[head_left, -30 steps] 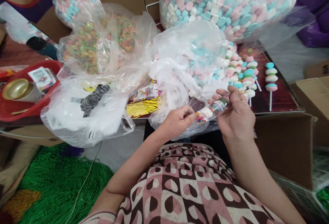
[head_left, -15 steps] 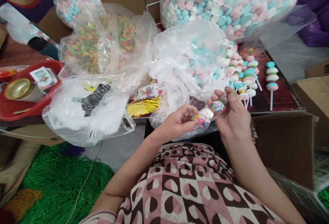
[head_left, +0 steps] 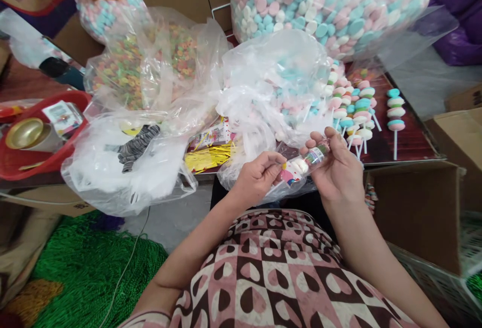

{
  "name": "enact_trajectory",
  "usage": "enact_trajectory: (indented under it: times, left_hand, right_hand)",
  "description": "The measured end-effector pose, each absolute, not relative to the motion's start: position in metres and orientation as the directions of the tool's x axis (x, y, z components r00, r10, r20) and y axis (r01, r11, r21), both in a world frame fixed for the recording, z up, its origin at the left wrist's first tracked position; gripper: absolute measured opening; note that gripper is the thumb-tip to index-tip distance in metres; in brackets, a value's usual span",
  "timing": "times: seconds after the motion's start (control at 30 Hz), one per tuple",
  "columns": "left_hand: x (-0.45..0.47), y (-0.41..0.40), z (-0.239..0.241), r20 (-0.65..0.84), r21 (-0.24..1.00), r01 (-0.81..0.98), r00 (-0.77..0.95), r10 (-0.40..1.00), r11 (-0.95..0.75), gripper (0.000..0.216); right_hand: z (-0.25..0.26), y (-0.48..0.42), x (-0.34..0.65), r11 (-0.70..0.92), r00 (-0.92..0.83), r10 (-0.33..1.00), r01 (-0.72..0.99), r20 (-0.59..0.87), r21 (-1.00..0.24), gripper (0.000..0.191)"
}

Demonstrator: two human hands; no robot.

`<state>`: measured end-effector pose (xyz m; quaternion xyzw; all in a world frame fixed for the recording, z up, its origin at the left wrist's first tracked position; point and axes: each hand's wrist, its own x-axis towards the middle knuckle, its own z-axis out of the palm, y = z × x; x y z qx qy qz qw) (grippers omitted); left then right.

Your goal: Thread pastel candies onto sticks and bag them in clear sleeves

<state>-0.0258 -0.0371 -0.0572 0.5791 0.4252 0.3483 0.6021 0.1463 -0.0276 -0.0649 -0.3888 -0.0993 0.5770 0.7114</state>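
**Both hands on one wrapped candy stick**

The wrapped candy stick [head_left: 306, 161] spans the gap between the hands, tilted, with its upper end toward the right.
- Left hand [head_left: 258, 177]: fingers pinched closed on the lower, printed end of the wrapper.
- Right hand [head_left: 339, 172]: curled around the upper end, thumb pressed on top.
- Yellow twist ties [head_left: 209, 157] lie just left of the left hand.
- Unwrapped candy skewers [head_left: 357, 112] lie on the table [head_left: 414, 142], just beyond the right hand.

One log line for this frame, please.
left hand: pinching end of bagged candy stick | right hand: gripping same stick | nearby: unwrapped candy skewers
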Motion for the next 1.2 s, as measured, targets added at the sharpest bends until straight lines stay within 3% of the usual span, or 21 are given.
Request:
enact_trajectory:
  times: [0.13, 0.2, 0.3, 0.43, 0.53, 0.7, 0.8, 0.87, 0.97, 1.07, 1.13, 1.2]
  left_hand:
    - [-0.027, -0.034, -0.059, -0.212, 0.959, -0.088, 0.403, 0.89, 0.268, 0.025]
    - [-0.027, -0.034, -0.057, -0.208, 0.974, 0.005, 0.401, 0.892, 0.225, 0.024]
    - [-0.026, -0.036, -0.051, -0.114, 0.962, 0.273, 0.411, 0.905, -0.003, 0.028]
    - [-0.02, -0.043, -0.043, -0.024, 0.789, 0.553, 0.461, 0.887, -0.266, 0.038]
    - [-0.014, -0.046, -0.041, -0.078, 0.691, 0.656, 0.483, 0.872, -0.302, 0.046]
    - [-0.006, -0.048, -0.044, -0.19, 0.622, 0.724, 0.509, 0.84, -0.298, 0.035]
    - [-0.005, -0.047, -0.047, -0.192, 0.638, 0.717, 0.502, 0.843, -0.282, 0.035]
    - [-0.006, -0.046, -0.049, -0.17, 0.72, 0.65, 0.504, 0.847, -0.243, 0.034]
    - [-0.007, -0.044, -0.053, -0.165, 0.908, 0.411, 0.525, 0.835, -0.079, 0.036]
    - [-0.007, -0.042, -0.058, -0.241, 0.969, 0.185, 0.579, 0.779, 0.163, 0.042]
    - [-0.007, -0.041, -0.059, -0.265, 0.964, 0.175, 0.592, 0.761, 0.199, 0.043]
    - [-0.008, -0.041, -0.056, -0.244, 0.961, 0.255, 0.588, 0.771, 0.109, 0.042]
  right_hand:
    - [-0.063, -0.029, 0.144, 0.02, 0.295, 0.907, -0.743, -0.301, -0.669, 0.011]
    - [-0.062, -0.029, 0.144, 0.053, 0.326, 0.907, -0.716, -0.266, -0.696, 0.015]
    - [-0.059, -0.031, 0.142, 0.113, 0.388, 0.898, -0.659, -0.207, -0.744, 0.019]
    - [-0.054, -0.032, 0.137, 0.155, 0.439, 0.885, -0.591, -0.155, -0.791, 0.016]
    - [-0.052, -0.033, 0.133, 0.185, 0.475, 0.871, -0.554, -0.125, -0.811, 0.017]
    - [-0.052, -0.035, 0.13, 0.217, 0.494, 0.865, -0.519, -0.083, -0.827, 0.015]
    - [-0.05, -0.034, 0.13, 0.222, 0.491, 0.867, -0.526, -0.08, -0.821, 0.015]
    - [-0.049, -0.034, 0.131, 0.201, 0.467, 0.879, -0.551, -0.1, -0.81, 0.015]
    - [-0.048, -0.034, 0.132, 0.118, 0.355, 0.925, -0.604, -0.133, -0.788, 0.028]
    - [-0.049, -0.037, 0.129, -0.004, 0.186, 0.969, -0.649, -0.164, -0.761, 0.046]
    - [-0.049, -0.038, 0.126, -0.061, 0.118, 0.976, -0.661, -0.183, -0.748, 0.046]
    - [-0.05, -0.038, 0.125, -0.064, 0.117, 0.975, -0.664, -0.189, -0.745, 0.038]
